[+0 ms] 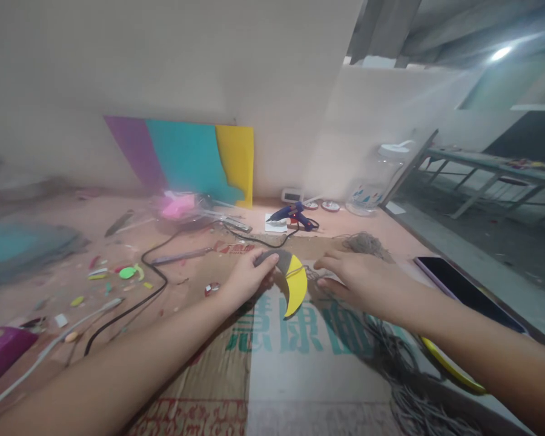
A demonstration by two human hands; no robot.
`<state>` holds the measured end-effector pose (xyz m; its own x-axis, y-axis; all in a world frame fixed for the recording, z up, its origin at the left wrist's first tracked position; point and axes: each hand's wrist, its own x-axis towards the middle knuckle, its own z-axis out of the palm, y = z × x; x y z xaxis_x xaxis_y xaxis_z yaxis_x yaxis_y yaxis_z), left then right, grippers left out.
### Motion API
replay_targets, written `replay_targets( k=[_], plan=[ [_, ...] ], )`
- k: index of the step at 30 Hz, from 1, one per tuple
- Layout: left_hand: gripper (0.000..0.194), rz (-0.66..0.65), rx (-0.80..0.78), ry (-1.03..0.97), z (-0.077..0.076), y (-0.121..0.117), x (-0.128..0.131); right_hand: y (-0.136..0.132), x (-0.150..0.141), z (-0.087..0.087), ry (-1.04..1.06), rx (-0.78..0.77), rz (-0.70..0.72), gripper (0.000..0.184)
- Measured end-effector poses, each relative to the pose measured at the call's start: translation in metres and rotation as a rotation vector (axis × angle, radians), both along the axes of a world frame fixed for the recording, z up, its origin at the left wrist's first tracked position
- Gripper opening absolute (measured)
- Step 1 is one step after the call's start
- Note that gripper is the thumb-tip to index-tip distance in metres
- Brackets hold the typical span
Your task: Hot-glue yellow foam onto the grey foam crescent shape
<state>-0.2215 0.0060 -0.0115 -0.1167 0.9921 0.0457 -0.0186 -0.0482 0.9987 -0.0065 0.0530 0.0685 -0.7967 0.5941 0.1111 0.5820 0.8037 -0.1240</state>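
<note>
My left hand (249, 274) pinches a crescent moon cutout (296, 286) between thumb and fingers. Grey yarn covers the crescent's upper part, while its lower part is bare yellow. A few loose strands cross the yellow and run right to my right hand (352, 274), whose curled fingers hold the grey yarn (312, 274); the exact grip is partly hidden. Below my right forearm lies a loose heap of the same yarn (406, 369), and a small tangle (366, 243) sits behind that hand. Under both hands is a cardboard sheet (295, 375) with green and red print.
A glue gun (290, 212) rests at the back, its black cord curving left. Coloured sheets (186, 157) lean on the wall. A clear jug (375, 181) stands back right, a phone (467, 290) near the right edge. Scraps and a green disc (128, 272) litter the left.
</note>
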Motion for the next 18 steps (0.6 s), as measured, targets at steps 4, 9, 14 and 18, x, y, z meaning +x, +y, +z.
replay_targets(
  k=[4, 9, 14, 18],
  plan=[
    [0.033, -0.009, 0.015, 0.011, -0.004, 0.002, 0.0, 0.032, 0.003, 0.019, -0.122, -0.038, -0.096, 0.023],
    [0.036, -0.004, -0.002, -0.005, -0.004, 0.003, -0.001, 0.108, -0.019, 0.01, 0.014, -0.108, -0.295, 0.044],
    [0.038, 0.0, -0.019, -0.019, -0.005, 0.004, -0.001, 0.144, -0.048, -0.019, 0.105, -0.201, -0.268, 0.055],
    [0.038, -0.001, -0.027, -0.031, -0.003, 0.004, -0.001, 0.142, -0.062, -0.037, 0.147, -0.248, -0.228, 0.047]
  ],
)
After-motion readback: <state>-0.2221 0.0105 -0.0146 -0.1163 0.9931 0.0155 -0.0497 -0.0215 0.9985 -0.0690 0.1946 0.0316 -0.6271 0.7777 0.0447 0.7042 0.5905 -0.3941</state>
